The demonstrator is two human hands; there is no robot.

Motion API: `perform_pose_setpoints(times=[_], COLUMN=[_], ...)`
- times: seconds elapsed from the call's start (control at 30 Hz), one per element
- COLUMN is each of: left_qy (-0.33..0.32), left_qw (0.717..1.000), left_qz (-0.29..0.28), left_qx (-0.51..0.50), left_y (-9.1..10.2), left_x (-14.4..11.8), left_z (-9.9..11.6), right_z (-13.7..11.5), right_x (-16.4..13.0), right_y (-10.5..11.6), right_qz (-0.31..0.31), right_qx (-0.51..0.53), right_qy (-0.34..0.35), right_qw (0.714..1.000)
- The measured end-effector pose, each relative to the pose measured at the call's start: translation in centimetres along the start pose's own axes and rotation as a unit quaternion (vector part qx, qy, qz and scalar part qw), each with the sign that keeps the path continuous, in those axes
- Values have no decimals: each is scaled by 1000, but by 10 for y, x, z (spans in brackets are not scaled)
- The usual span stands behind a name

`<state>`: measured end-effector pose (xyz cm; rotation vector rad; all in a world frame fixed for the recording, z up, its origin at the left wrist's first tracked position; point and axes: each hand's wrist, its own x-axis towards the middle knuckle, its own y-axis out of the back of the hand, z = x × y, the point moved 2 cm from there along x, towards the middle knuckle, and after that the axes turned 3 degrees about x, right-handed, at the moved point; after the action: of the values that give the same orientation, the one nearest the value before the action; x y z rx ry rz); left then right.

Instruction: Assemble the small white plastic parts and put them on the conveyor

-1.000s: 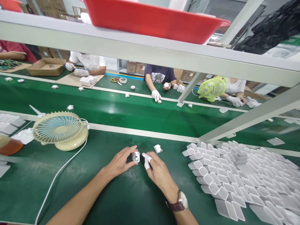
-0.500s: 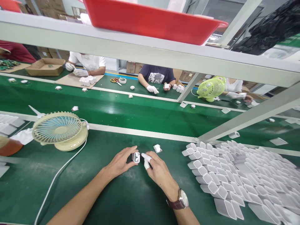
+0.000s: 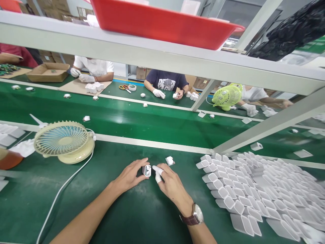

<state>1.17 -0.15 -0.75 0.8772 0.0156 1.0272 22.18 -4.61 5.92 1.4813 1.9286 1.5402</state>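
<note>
Between the thumb and fingers of my left hand [image 3: 130,175] is a small white plastic housing [image 3: 146,170], its open end facing right with a part visible inside. Just right of that opening, my right hand [image 3: 170,183] has its index finger stretched toward the housing, a small gap away. White finger cots cover its index finger and thumb, and nothing shows between them. On the green table behind my right hand lies a small white component [image 3: 170,160]. A wristwatch [image 3: 194,216] is on my right wrist.
Many white housings [image 3: 243,189] stand packed at the right. A beige fan [image 3: 64,140] with a white cable sits left. Beyond, a green conveyor [image 3: 142,120] carries small white parts. Overhead is a shelf holding a red tray [image 3: 162,25]. Co-workers sit opposite.
My hands and the housing hold nearly the same pose. Parts on the conveyor have shifted right. The co-workers' hands opposite have moved.
</note>
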Motion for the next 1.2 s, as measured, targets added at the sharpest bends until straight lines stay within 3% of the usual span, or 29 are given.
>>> perform_pose_setpoints(times=[0.67, 0.77, 0.9, 1.07, 1.2], left_qy=[-5, 6, 54, 97, 109], left_qw=[1000, 1000, 998, 995, 993], left_qz=[1, 3, 3, 8, 18], left_qx=[5, 6, 13, 20, 28], left_y=[1, 2, 4, 2, 0], left_x=[0, 0, -1, 1, 3], left_z=[2, 1, 1, 5, 7], right_z=[-3, 9, 44, 87, 88], right_x=[-1, -6, -23, -55, -60], right_y=[-3, 1, 13, 20, 21], right_qz=[4, 57, 121, 119, 112], right_qx=[6, -5, -53, -138, -141], right_qy=[4, -18, -79, -160, -166], right_qw=[1000, 998, 988, 970, 970])
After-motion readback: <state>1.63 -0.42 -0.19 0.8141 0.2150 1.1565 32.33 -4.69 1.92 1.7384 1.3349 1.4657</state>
